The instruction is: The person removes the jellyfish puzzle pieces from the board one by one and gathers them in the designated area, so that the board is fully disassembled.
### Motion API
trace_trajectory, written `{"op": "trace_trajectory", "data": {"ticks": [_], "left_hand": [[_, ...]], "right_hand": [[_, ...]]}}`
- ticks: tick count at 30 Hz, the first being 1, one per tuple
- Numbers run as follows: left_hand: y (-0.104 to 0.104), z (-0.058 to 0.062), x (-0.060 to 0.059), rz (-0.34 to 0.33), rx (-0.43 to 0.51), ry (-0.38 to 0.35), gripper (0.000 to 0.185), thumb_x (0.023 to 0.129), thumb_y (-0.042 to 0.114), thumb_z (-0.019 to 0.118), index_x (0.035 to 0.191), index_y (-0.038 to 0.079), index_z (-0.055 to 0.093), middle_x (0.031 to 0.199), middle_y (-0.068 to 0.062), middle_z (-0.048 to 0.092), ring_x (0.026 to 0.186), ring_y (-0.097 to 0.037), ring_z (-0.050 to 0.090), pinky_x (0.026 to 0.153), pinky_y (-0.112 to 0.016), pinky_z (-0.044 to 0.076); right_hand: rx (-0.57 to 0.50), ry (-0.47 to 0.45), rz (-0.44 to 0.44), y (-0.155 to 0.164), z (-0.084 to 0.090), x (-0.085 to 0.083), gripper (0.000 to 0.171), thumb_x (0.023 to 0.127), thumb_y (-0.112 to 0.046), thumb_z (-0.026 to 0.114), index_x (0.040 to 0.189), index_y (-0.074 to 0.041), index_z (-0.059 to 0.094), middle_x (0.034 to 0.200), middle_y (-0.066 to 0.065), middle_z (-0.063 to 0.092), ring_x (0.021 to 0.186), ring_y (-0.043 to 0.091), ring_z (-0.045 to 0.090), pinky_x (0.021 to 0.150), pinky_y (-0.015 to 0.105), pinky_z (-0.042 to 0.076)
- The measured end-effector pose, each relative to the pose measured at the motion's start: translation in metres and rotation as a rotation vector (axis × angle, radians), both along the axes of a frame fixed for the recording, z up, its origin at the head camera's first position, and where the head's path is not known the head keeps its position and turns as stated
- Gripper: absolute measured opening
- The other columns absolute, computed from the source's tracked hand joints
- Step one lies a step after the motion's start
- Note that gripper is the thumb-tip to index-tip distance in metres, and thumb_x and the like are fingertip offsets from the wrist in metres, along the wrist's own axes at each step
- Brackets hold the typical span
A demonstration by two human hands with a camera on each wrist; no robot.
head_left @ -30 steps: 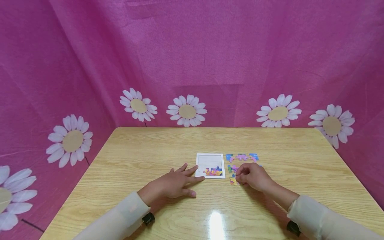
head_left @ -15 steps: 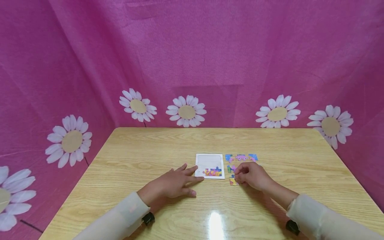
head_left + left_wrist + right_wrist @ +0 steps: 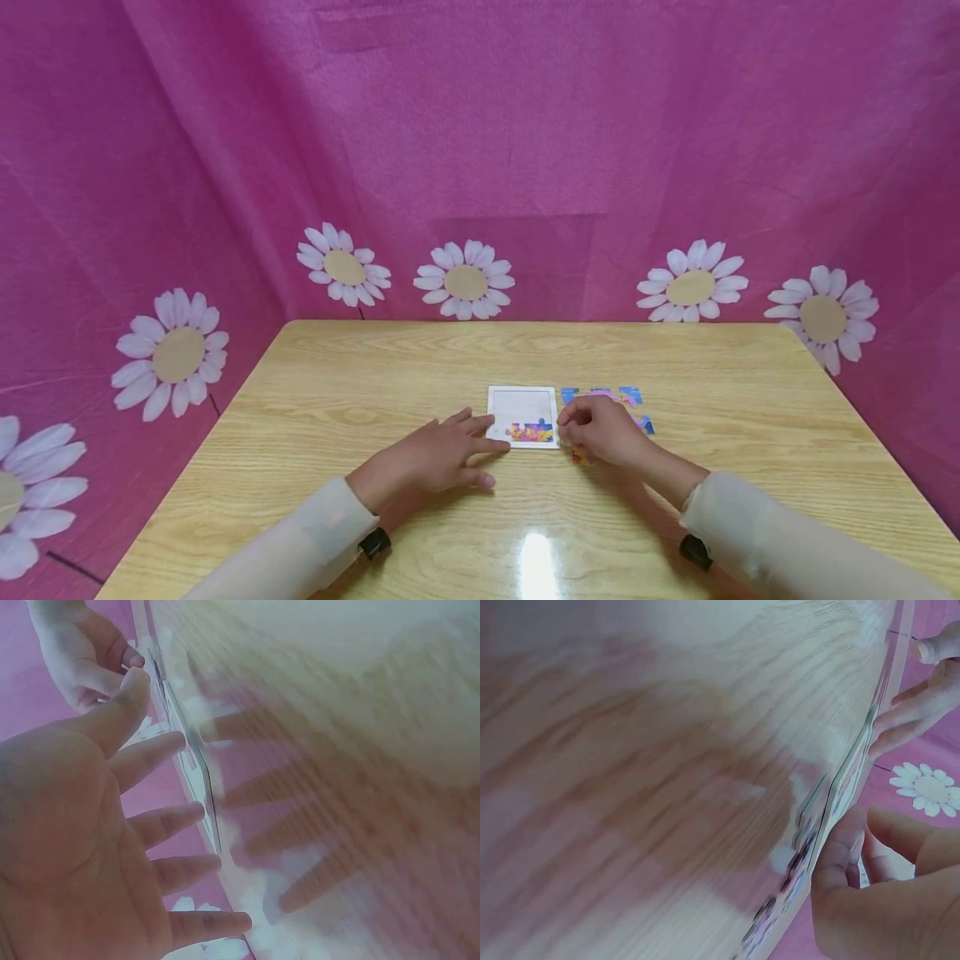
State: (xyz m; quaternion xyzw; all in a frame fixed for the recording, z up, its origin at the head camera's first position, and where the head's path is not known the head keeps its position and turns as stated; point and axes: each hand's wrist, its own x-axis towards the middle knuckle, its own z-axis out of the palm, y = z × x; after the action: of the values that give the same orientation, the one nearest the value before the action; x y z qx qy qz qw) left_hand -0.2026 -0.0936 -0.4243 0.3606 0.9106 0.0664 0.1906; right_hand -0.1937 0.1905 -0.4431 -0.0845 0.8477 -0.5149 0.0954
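Note:
A white square puzzle tray [image 3: 521,400] lies flat on the table, with a few joined, colourful jigsaw pieces [image 3: 531,432] in its lower right part. My left hand [image 3: 438,454] is spread, its fingertips resting on the tray's left and lower left rim. In the left wrist view the left hand [image 3: 82,817] shows straight, parted fingers. My right hand [image 3: 603,429] is at the tray's right edge, thumb and index finger pinched together. A puzzle piece seems to be in that pinch, mostly hidden by the fingers. In the right wrist view the right hand [image 3: 892,870] pinches beside the tray edge.
Loose puzzle pieces [image 3: 628,393] lie in rows right of the tray, partly under the right hand. An orange and yellow piece [image 3: 578,457] shows below that hand. The wooden table [image 3: 420,358] meets a pink curtain [image 3: 525,167] with daisies at its back edge.
My right hand has moved left and slightly away from me, from the loose pieces to the tray's right edge. The left hand has stayed nearly still on the tray's rim.

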Motion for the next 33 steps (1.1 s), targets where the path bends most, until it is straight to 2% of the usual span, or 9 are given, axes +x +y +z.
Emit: {"op": "trace_trajectory", "data": {"ticks": [3,10,14,19,22,26,33], "left_hand": [[0.002,-0.001,0.0,-0.013,0.009,0.01,0.063,0.098,0.06,0.058,0.156,0.043,0.044,0.17,-0.001,0.027,0.158,-0.035,0.019,0.116,-0.069,0.027],[0.008,-0.002,0.001,-0.045,0.03,-0.006,0.064,0.099,0.059,0.058,0.158,0.045,0.039,0.172,0.002,0.02,0.159,-0.033,0.013,0.117,-0.071,0.022],[0.01,-0.003,0.0,-0.05,0.02,-0.007,0.064,0.099,0.06,0.057,0.158,0.045,0.039,0.172,0.003,0.02,0.159,-0.032,0.014,0.116,-0.073,0.022],[0.01,-0.006,-0.002,-0.046,0.013,-0.008,0.063,0.099,0.061,0.056,0.158,0.045,0.039,0.172,0.004,0.021,0.159,-0.03,0.016,0.115,-0.073,0.023],[0.009,-0.007,-0.004,-0.043,0.016,-0.013,0.063,0.099,0.06,0.056,0.157,0.045,0.04,0.172,0.005,0.021,0.159,-0.03,0.017,0.115,-0.073,0.024],[0.009,-0.008,-0.005,-0.04,0.021,-0.027,0.063,0.098,0.06,0.058,0.157,0.046,0.041,0.172,0.005,0.021,0.159,-0.03,0.016,0.115,-0.073,0.025],[0.007,-0.008,-0.004,-0.039,0.03,-0.04,0.062,0.098,0.057,0.059,0.156,0.045,0.042,0.172,0.005,0.021,0.159,-0.031,0.016,0.114,-0.074,0.024]], "right_hand": [[0.007,0.013,0.012,-0.008,0.0,-0.003,0.004,0.092,0.004,0.066,0.095,0.005,0.069,0.068,0.007,0.062,0.051,0.014,0.051,0.047,0.028,0.043],[0.09,0.089,0.025,-0.023,-0.002,-0.009,0.003,0.091,0.001,0.072,0.094,0.001,0.072,0.074,0.002,0.066,0.056,0.011,0.052,0.046,0.026,0.044],[0.123,0.139,0.04,-0.029,-0.004,-0.012,0.004,0.089,0.003,0.072,0.091,0.0,0.073,0.075,0.0,0.069,0.064,0.009,0.056,0.053,0.023,0.045],[0.132,0.118,0.028,-0.034,-0.006,-0.014,0.009,0.088,0.007,0.071,0.093,-0.001,0.072,0.076,0.002,0.07,0.065,0.009,0.059,0.057,0.023,0.046],[0.156,0.118,0.023,-0.036,-0.007,-0.016,0.012,0.086,0.006,0.075,0.095,-0.001,0.071,0.077,0.002,0.07,0.065,0.008,0.059,0.057,0.023,0.046],[0.207,0.142,0.027,-0.038,-0.01,-0.019,0.016,0.083,0.002,0.082,0.094,-0.003,0.072,0.074,-0.001,0.066,0.066,0.008,0.057,0.061,0.024,0.046],[0.255,0.134,0.039,-0.042,-0.011,-0.022,0.016,0.082,0.002,0.082,0.092,-0.004,0.071,0.071,-0.002,0.061,0.065,0.009,0.053,0.064,0.026,0.044]]}}
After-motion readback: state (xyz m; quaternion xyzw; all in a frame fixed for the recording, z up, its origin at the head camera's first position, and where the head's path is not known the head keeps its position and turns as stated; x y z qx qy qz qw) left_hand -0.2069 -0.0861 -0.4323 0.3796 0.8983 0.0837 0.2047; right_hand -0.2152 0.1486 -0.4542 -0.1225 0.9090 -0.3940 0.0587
